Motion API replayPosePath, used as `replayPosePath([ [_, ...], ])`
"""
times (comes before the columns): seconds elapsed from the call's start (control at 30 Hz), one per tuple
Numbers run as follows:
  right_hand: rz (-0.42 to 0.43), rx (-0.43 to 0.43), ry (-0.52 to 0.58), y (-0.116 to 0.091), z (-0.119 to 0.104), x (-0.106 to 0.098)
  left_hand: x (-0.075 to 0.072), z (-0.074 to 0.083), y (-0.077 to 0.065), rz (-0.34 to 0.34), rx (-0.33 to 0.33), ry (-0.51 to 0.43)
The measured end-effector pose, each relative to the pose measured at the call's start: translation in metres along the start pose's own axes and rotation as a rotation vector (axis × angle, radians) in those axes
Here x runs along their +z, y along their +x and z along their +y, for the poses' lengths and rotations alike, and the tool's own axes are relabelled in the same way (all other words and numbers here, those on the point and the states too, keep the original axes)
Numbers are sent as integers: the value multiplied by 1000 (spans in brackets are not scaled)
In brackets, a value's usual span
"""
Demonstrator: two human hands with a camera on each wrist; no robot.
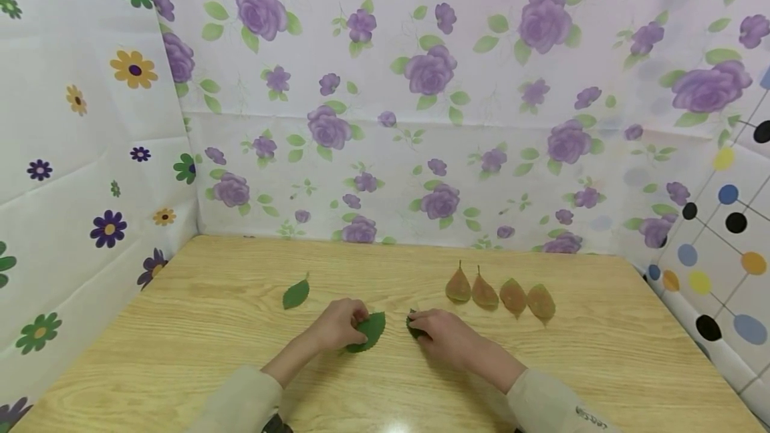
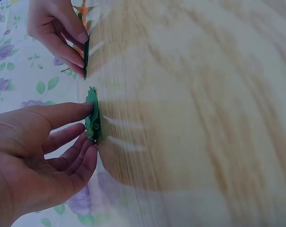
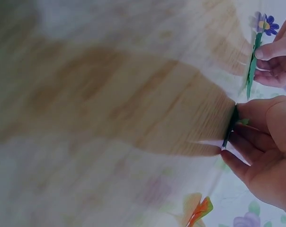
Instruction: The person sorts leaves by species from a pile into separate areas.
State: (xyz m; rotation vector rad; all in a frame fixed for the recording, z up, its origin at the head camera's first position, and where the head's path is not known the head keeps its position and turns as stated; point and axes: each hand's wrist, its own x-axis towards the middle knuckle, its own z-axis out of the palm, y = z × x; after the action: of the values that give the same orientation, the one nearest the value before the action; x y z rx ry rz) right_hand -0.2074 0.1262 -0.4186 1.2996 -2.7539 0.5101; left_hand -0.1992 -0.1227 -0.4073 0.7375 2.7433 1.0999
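Low over the wooden table, my left hand (image 1: pixel 340 325) pinches a broad green leaf (image 1: pixel 374 331) with a toothed edge. In the left wrist view the thumb lies on the face of that leaf (image 2: pixel 92 123), with the fingertips at its far side. A short gap to the right, my right hand (image 1: pixel 448 338) holds a darker green leaf (image 1: pixel 414 331) by thumb and fingers. The hand covers most of this second leaf in the head view; the right wrist view shows it edge-on (image 3: pixel 230 126). Another green leaf (image 1: pixel 296 294) lies beyond my left hand, its stem pointing away.
At the back right of the wooden table (image 1: pixel 385 272), several reddish-brown leaves (image 1: pixel 512 297) lie in a row. Two have stems pointing away, the others have tips pointing toward me. A purple-flowered cloth (image 1: pixel 391 172) hangs behind, with patterned cloths at both sides.
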Motion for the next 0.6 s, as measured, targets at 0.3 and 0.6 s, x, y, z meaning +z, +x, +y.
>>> replayPosePath([
  [0.3,-14,11,-21,0,0,2,0,1,2,-14,-20,7],
  [0.6,-36,19,-11,-1,-2,2,2,2,3,-10,3,14],
])
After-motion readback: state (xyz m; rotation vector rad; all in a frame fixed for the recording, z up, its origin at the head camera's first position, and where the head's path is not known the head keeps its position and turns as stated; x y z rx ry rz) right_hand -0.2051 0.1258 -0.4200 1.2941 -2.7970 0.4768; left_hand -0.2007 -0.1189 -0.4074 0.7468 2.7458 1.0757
